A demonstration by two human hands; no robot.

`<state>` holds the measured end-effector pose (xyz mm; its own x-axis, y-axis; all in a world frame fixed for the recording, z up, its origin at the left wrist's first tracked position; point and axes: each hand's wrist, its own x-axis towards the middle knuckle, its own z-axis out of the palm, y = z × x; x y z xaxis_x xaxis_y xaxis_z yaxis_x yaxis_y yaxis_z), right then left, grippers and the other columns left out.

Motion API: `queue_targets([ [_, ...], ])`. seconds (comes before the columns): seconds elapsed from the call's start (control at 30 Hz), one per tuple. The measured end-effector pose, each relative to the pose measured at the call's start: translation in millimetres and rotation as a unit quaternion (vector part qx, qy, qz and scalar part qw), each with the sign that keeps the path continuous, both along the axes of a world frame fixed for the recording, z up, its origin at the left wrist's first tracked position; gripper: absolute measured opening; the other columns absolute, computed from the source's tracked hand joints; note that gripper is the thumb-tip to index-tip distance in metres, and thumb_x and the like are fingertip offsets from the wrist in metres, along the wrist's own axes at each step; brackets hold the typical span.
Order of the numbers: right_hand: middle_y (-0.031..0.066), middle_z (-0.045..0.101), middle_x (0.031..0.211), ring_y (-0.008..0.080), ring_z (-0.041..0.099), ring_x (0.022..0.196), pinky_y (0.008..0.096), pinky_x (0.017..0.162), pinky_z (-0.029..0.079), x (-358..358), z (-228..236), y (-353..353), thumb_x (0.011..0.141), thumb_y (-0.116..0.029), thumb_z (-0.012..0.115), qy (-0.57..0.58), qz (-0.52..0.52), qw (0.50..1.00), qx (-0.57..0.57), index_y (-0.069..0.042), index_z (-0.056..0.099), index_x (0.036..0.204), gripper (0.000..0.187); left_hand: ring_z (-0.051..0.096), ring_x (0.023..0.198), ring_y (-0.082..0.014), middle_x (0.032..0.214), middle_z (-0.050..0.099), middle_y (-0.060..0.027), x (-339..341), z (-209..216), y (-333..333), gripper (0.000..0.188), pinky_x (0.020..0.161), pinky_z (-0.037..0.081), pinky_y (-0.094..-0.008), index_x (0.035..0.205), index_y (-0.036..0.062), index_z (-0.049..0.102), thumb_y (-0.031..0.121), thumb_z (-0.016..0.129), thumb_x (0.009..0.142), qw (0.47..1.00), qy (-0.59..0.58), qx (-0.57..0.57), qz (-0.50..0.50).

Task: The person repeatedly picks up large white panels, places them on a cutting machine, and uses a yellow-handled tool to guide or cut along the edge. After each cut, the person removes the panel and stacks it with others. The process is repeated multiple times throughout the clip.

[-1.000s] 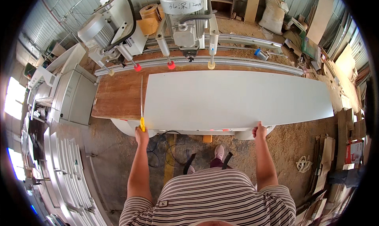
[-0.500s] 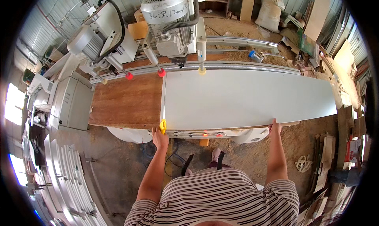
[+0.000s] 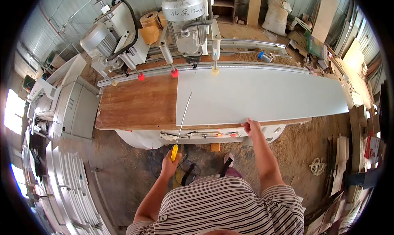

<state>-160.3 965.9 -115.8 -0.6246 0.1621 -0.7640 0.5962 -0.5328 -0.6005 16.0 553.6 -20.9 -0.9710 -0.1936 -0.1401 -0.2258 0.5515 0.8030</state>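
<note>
My left hand (image 3: 169,163) is wrapped round the yellow handle of a tool (image 3: 175,152) in front of the machine bench. Its long, thin metal shaft, slightly bowed, points away and slants over the left end of a white panel (image 3: 262,93); the frames do not settle the tool's kind. Flat on the wooden bench top (image 3: 137,103) lies the panel. At the panel's near edge, right of the middle, my right hand (image 3: 252,128) has its fingers bent and pinches the edge.
Behind the panel stand two motor heads (image 3: 186,25) with rods ending in red (image 3: 175,73) and pale pads. A metal fence (image 3: 262,67) runs along the far edge. Lit buttons (image 3: 218,135) sit on the bench front. White strips (image 3: 69,181) are stacked at left, boards (image 3: 340,163) at right.
My left hand has drawn the tool back toward me, off the panel's left edge, and tilted it. My right hand has slid left along the near edge. The panel stays against the machine.
</note>
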Motion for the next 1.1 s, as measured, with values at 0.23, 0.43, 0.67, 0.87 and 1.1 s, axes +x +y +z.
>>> queue_targets([
  [0.23,0.0095,0.06,0.061,0.0165,0.06,0.047,0.0223,0.037,0.048,3,1,-24,0.091,-0.026,0.055,0.032,-0.08,0.993,0.08,0.0,0.053,0.077,0.03,0.057,0.064,-0.0115,0.068,0.06,-0.0039,54,33,-28,0.032,0.06,0.045,-0.0268,0.089,0.0,0.057,0.032,0.056,0.09,0.991,-0.079,0.108,0.013],
  [0.43,0.0098,0.058,0.061,0.0207,0.062,0.051,0.025,0.039,0.049,4,1,-23,0.09,-0.02,0.056,0.044,-0.074,0.994,0.072,0.001,0.053,0.075,0.026,0.055,0.056,-0.0113,0.06,0.058,-0.0047,62,39,-27,0.035,0.055,0.044,-0.0274,0.084,-0.0016,0.056,0.032,0.054,0.091,0.984,-0.095,0.15,0.016],
  [0.67,0.0102,0.059,0.062,0.022,0.062,0.052,0.0256,0.038,0.048,4,0,-23,0.09,-0.021,0.058,0.032,-0.082,0.993,0.081,0.0,0.054,0.075,0.026,0.054,0.051,-0.0116,0.055,0.056,-0.0038,57,59,-28,0.037,0.051,0.042,-0.0276,0.08,-0.0008,0.056,0.035,0.054,0.091,0.992,-0.095,0.081,0.004],
  [0.87,0.0103,0.059,0.064,0.0221,0.062,0.052,0.0276,0.042,0.052,4,-3,-19,0.089,-0.021,0.058,0.021,-0.071,0.993,0.089,0.002,0.055,0.077,0.027,0.053,0.049,-0.0117,0.053,0.054,-0.0026,54,61,-21,0.038,0.049,0.042,-0.0277,0.079,0.0001,0.059,0.034,0.051,0.093,0.989,-0.11,0.09,0.03],
  [1.1,0.0049,0.057,0.06,0.0168,0.061,0.054,0.0236,0.043,0.049,9,1,-19,0.091,-0.031,0.054,0.031,-0.027,0.997,0.058,-0.005,0.052,0.074,0.032,0.053,0.048,-0.0119,0.051,0.054,-0.0035,55,52,-3,0.044,0.048,0.041,-0.0285,0.07,0.0,0.057,0.038,0.053,0.091,0.988,-0.092,0.107,0.061],
])
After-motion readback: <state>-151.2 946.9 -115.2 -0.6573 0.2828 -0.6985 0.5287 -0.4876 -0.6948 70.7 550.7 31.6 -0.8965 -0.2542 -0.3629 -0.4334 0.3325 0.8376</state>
